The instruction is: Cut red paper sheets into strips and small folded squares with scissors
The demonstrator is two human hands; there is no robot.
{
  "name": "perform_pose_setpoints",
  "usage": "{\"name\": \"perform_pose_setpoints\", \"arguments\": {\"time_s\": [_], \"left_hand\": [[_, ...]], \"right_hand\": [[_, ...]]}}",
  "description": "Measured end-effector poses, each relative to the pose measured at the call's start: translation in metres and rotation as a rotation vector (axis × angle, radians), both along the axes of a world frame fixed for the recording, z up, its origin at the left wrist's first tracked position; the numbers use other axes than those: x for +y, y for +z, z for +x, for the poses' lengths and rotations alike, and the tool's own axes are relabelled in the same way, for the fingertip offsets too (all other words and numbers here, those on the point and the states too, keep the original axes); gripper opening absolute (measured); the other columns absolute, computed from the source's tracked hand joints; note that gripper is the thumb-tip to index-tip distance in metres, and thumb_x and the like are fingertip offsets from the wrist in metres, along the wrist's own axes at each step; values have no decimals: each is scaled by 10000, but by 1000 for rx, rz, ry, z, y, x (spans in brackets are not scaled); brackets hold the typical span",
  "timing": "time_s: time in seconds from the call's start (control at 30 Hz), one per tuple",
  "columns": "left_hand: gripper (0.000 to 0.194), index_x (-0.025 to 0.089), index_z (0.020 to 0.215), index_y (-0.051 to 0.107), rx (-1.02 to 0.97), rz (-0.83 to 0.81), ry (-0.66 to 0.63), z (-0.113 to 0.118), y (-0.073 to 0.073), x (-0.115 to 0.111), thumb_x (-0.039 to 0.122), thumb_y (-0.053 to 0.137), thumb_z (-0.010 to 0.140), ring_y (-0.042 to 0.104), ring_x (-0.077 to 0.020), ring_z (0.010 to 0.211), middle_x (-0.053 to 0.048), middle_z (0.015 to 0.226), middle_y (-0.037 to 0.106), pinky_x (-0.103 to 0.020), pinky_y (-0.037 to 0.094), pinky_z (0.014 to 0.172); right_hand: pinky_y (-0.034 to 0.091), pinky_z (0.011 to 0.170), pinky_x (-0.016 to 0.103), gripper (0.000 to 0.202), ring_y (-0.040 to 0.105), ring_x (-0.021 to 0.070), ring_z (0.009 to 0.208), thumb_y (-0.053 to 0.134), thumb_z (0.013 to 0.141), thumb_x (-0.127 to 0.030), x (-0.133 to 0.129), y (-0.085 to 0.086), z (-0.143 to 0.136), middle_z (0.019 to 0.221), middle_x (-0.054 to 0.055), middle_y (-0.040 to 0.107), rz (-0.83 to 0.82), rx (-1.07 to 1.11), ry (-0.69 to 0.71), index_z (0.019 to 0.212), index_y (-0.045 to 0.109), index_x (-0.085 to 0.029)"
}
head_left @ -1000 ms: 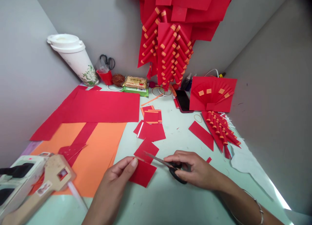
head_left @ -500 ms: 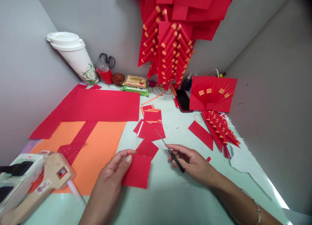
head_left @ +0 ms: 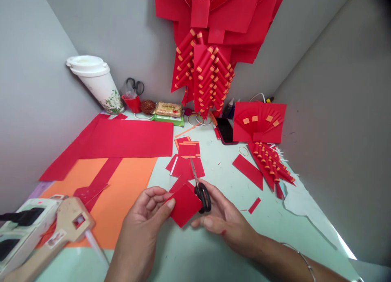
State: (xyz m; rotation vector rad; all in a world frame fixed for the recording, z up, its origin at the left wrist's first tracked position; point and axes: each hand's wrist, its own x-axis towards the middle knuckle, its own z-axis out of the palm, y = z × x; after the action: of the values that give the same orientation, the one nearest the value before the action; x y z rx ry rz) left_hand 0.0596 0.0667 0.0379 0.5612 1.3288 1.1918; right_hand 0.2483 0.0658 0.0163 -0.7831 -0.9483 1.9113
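Note:
Between thumb and fingers, my left hand pinches a red paper square, turned cornerwise. Black-handled scissors hang on the fingers of my right hand, beside the square's right corner, blades pointing away from me. The right thumb and a fingertip reach close to the square's lower right edge; whether they touch it I cannot tell. Just beyond lies a pile of red paper pieces, and further back several red pieces with orange strips.
Left are large red sheets, orange sheets, a glue gun and a power strip. Right are a red rectangle, a red fan card and paper firecrackers. A white cup stands at the back.
The red square has turned onto a corner and shifted right. My right hand has come in to the left, with the scissors swung upright beside the paper. A small red strip now lies at right.

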Motion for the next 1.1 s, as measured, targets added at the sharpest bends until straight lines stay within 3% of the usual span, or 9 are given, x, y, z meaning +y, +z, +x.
{"name": "perform_pose_setpoints", "arguments": {"time_s": [0.13,0.27,0.37,0.47,0.63,0.73,0.87,1.1], "left_hand": [[343,230,892,663,-15,-38,-161,5,2,0,334,868,637,650,-183,827,6,835,705,-264,513,724],[246,241,936,715,-44,-93,-427,7,8,1,378,779,742,687,-239,848,-30,911,759,-326,515,770],[199,246,936,756,-51,-105,-515,7,10,4,345,756,764,691,-232,786,-17,875,777,-312,506,763],[189,246,946,772,-124,-132,-508,6,5,6,323,755,774,697,-222,746,-23,860,785,-306,510,750],[253,253,1064,745,-285,-180,-365,-4,-9,10,330,710,826,715,-237,789,-49,920,788,-334,535,751],[232,283,1047,747,-256,-167,-330,-10,-10,12,339,713,825,715,-228,789,-32,932,788,-309,539,705],[224,276,977,773,-176,-130,-390,-7,-7,11,338,781,762,706,-212,716,-20,867,789,-296,539,683],[165,262,928,782,-253,-108,-480,4,-8,5,343,766,786,690,-181,721,-27,847,788,-276,522,748]], "right_hand": [[463,1015,410,579,573,257,1203,765,766,-268,4,5,-5,1254,76,621,-18,-282,-153,1292,523,-256],[497,970,411,518,624,242,1096,722,781,-260,5,7,-5,1154,59,664,30,-426,-166,1272,561,-260],[487,981,406,496,631,229,1069,717,781,-238,3,5,-5,1130,49,674,88,-428,-122,1259,586,-269],[491,946,388,453,637,211,999,726,779,-242,4,2,-4,1068,31,673,98,-400,-82,1217,615,-272],[506,662,309,398,575,130,648,740,786,-324,11,1,3,840,-13,570,1,-306,-111,1154,613,-238],[494,687,303,434,584,141,723,749,798,-335,12,0,8,908,8,583,29,-278,-111,1195,598,-247],[484,770,306,528,585,155,838,782,777,-309,10,-1,8,1024,31,600,41,-267,-78,1265,583,-275],[463,613,256,383,510,93,593,781,779,-372,9,-5,-1,765,-30,575,-41,-234,-55,1118,658,-243]]}}
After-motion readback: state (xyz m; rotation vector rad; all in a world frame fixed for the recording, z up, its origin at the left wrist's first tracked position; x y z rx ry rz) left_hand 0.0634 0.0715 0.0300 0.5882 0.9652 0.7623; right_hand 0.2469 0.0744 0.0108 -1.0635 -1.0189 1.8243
